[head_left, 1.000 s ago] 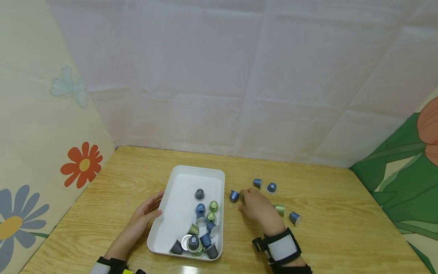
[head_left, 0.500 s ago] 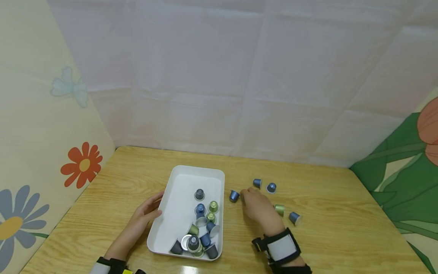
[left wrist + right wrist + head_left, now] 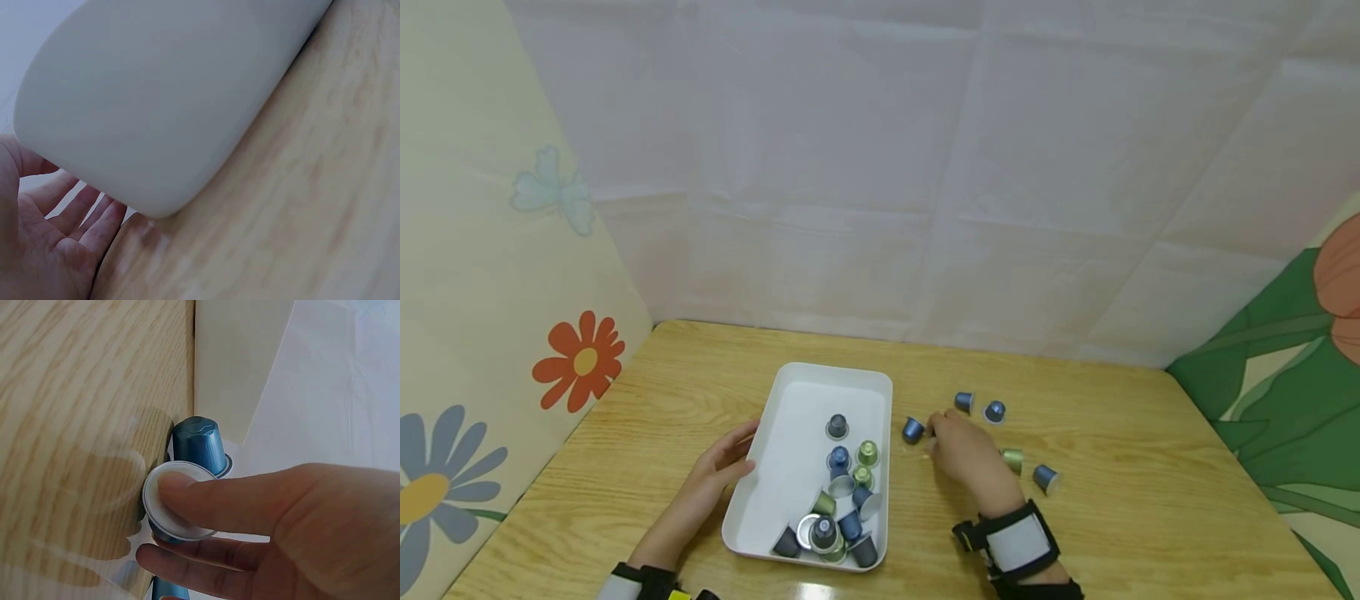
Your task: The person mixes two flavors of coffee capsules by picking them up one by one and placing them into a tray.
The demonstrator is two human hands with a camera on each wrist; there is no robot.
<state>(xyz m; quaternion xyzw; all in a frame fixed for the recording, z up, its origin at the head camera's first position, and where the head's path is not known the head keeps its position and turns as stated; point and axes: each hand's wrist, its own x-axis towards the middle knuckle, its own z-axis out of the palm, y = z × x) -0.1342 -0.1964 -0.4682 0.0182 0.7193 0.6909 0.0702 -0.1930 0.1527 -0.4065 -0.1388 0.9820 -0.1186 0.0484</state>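
My left hand (image 3: 721, 467) rests at the left side of a white tray (image 3: 790, 400), its thumb at the rim and its fingers along the outer wall. In the left wrist view the fingertips are hidden behind the tray. On the table to the right, my right hand (image 3: 966, 454) pinches a coffee capsule (image 3: 164, 499), thumb on its pale flat lid and fingers behind. That capsule's body is mostly hidden but shows blue below the lid. Close behind it stands another blue capsule (image 3: 199, 445). A tipped blue capsule (image 3: 913, 430) lies just left of the right hand.
Several green, blue and dark capsules (image 3: 851, 525) are gathered mostly in the tray's near right part. Beyond the right hand are two blue capsules (image 3: 995, 411). A green capsule (image 3: 1013, 460) and a blue capsule (image 3: 1045, 477) lie to its right. A pale cloth (image 3: 820, 208) hangs behind the table.
The right hand's thumb has drawn in slightly toward its fingers. The left hand, the tray and the loose capsules have stayed in place.
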